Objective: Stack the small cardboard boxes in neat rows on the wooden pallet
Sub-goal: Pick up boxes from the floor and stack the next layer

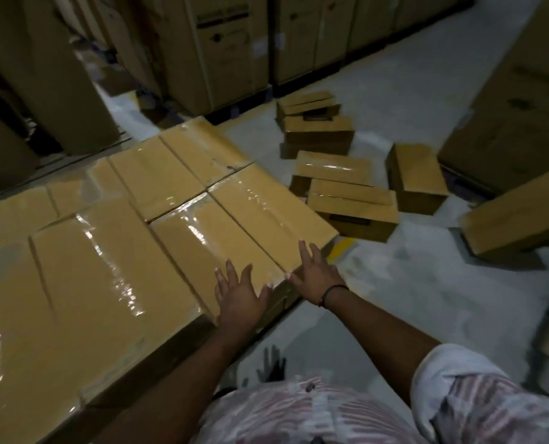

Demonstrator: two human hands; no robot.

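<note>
Both hands spread flat, gripping nothing. Left hand (239,293) over the near edge of the stacked layer; right hand (315,274) at the near corner of the end box (266,216). End box lies just ahead of the fingertips, long axis running away, far-left. Loose small boxes (353,213) on the floor (427,283) to the right, nearer the right hand. Pallet hidden.

You've two hands out: left hand (238,293) and right hand (315,274). Count about eight stacked boxes (106,283) in the top layer; the far-left ones blur together. Six loose boxes (353,209) lie on the floor (427,283).
</note>
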